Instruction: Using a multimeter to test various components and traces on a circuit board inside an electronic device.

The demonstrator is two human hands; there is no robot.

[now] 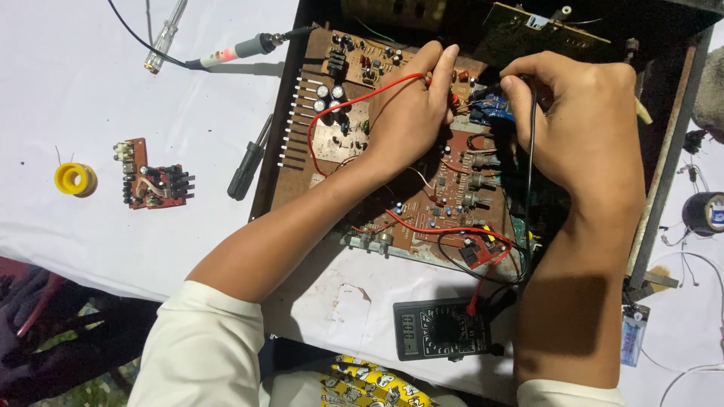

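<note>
— Two hands are seen over the brown circuit board [422, 188] in the open chassis [664, 173]. What is gripped by each?

— The left hand [411, 113] is closed around the red probe lead [354, 102], its tip pressed to the board's far edge at about twelve o'clock. The right hand [581, 113] is pinched shut on the black probe lead [530, 173], held just beside the left, over a small blue component [494, 109].

— Which step is judged to be in hand?

— A reading appears to be taken across two points on the board; both leads can be traced down to the digital multimeter [441, 329], laid on the white counter [90, 226] at six o'clock. A steady hold on both tips and a glance down at the meter display would be called for next.

— What else is laid out?

— At nine o'clock a small loose circuit board [151, 183] and a yellow solder spool [75, 179] are set near each other; a black-handled screwdriver [249, 162] lies just beside the chassis. A soldering iron [241, 50] rests at eleven o'clock, and a roll of black tape [705, 213] at three o'clock.

— What cannot be made out?

— The probe tips are hidden by the fingers, so the exact contact points cannot be told. The meter display is too small to be read, and the chassis is cut off at the top.
</note>
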